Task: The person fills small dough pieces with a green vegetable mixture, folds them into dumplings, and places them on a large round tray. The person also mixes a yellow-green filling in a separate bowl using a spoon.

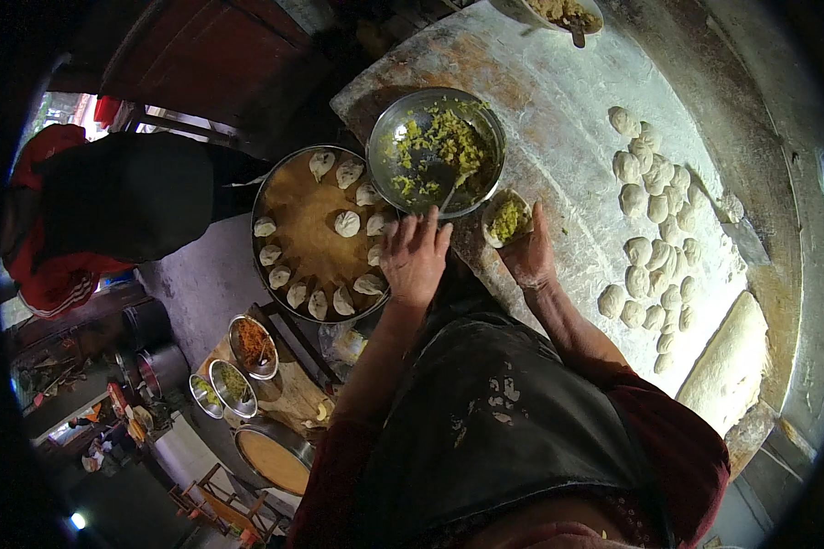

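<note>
My right hand (pixel 530 255) cups a round dough wrapper (pixel 489 230) with a mound of chopped green filling (pixel 508 218) on it. Beside the rim of a steel bowl (pixel 389 180), my left hand (pixel 415 261) has its fingers spread by the end of a spoon handle (pixel 448 197). Whether those fingers grip the spoon cannot be told. More green filling (pixel 453 141) lies in the bowl. Part of the round tray (pixel 305 226) is behind my left hand; pleated stuffed buns (pixel 347 224) sit around its edge and near its middle.
Several dough pieces (pixel 637 251) rest on the floured table (pixel 563 158), near a dough slab (pixel 724 364) and a scraper (pixel 745 240). Another filling bowl (pixel 594 27) stands at the top. A person in a dark apron (pixel 130 192) is beyond the tray. Lower left are bowls of orange (pixel 253 343) and green filling (pixel 233 384).
</note>
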Motion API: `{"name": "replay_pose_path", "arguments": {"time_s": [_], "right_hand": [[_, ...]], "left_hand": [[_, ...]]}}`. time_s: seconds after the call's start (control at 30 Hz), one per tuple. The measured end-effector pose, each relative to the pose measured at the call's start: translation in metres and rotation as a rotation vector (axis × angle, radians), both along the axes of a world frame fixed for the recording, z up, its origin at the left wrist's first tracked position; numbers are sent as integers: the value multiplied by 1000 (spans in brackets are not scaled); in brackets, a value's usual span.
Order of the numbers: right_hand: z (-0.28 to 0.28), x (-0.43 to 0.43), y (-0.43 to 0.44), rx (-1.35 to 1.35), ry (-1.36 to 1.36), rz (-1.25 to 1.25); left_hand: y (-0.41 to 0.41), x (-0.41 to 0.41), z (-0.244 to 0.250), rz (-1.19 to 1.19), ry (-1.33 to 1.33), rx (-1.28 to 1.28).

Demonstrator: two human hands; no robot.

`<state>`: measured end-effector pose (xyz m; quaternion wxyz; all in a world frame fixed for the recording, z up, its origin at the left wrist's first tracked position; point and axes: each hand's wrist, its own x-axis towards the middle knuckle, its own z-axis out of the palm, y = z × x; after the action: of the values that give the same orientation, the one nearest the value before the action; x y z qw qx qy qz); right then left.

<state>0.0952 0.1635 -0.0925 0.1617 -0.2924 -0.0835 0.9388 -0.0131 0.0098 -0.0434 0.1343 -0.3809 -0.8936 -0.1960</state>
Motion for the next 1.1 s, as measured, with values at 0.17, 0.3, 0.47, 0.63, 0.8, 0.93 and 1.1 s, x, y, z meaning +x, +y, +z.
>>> {"name": "replay_pose_path", "arguments": {"time_s": [0.17,0.3,0.47,0.63,0.8,0.93,1.1], "right_hand": [[22,9,-2,39,0,103],[44,9,-13,63,2,188],[60,11,-29,22,-40,272],[62,6,-45,89,-88,346],[68,-4,-62,150,-90,369],[78,-13,-74,216,-28,458],[77,-19,-79,237,-14,582]], "left_hand": [[-10,10,18,-138,-348,370],[-14,27,10,-25,-1302,503],[-28,27,-10,-164,-1558,711],[-42,33,4,-142,-1074,709],[-59,29,8,-113,-659,768],[-72,21,19,13,-1119,876],[-93,18,4,-42,-1377,1078]]}}
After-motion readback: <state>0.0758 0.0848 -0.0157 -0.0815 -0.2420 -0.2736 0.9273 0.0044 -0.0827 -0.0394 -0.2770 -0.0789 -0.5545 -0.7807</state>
